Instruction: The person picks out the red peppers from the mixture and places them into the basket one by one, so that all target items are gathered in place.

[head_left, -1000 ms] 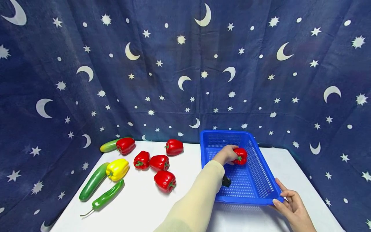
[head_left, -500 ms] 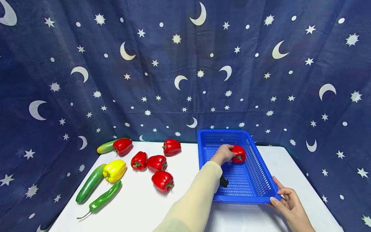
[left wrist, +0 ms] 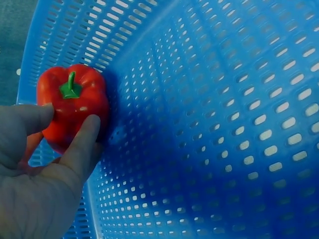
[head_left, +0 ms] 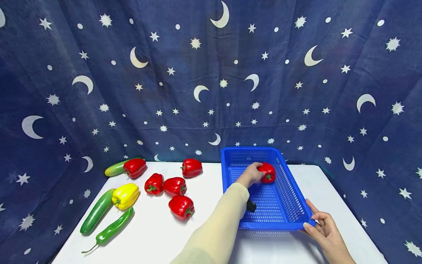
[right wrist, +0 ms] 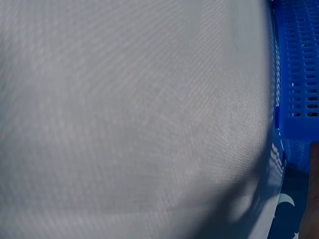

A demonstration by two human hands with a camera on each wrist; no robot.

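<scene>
My left hand (head_left: 252, 173) reaches into the blue plastic basket (head_left: 263, 225) and holds a red bell pepper (head_left: 268, 172) toward its back. In the left wrist view the thumb and fingers lie against the sides of this red bell pepper (left wrist: 75, 107), its green stem facing the camera. The near right corner of the basket is gripped by my right hand (head_left: 329, 234), thumb on top of the rim and fingers around the outside. Only a sliver of the right hand (right wrist: 312, 199) shows at the edge of the right wrist view.
Several red bell peppers (head_left: 181, 208) lie left of the basket on the white table (head_left: 148, 234). Farther left are a yellow bell pepper (head_left: 125, 196), a cucumber (head_left: 97, 212), a long green chili pepper (head_left: 113, 228) and a yellow-green vegetable (head_left: 115, 168). A star-patterned curtain (head_left: 178, 91) hangs behind.
The head view has swung slightly right, so everything sits further left. Within the basket, the held pepper has turned its stem frontward and moved slightly back. The right hand keeps its grip.
</scene>
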